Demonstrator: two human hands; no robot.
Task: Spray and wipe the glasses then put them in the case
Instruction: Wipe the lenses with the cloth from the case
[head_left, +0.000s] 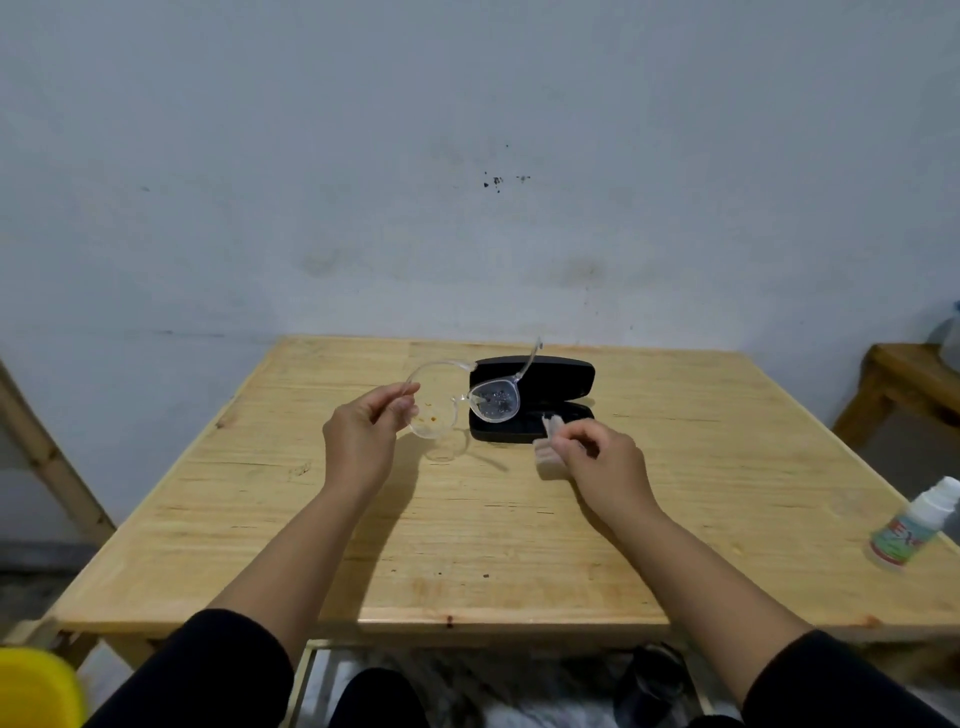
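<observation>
Clear-framed glasses are lifted above the wooden table, held at their left lens rim by my left hand. The right lens shows droplets and one temple arm points up toward the wall. Behind them a black glasses case lies open on the table. My right hand pinches a small pale wiping cloth just in front of the case, to the right of the glasses and apart from them. A white spray bottle stands near the table's right edge.
A yellow container sits at the lower left beside the table. A wooden stool stands at the right against the wall, with a clear jug on it. A slanted wooden post rises on the left.
</observation>
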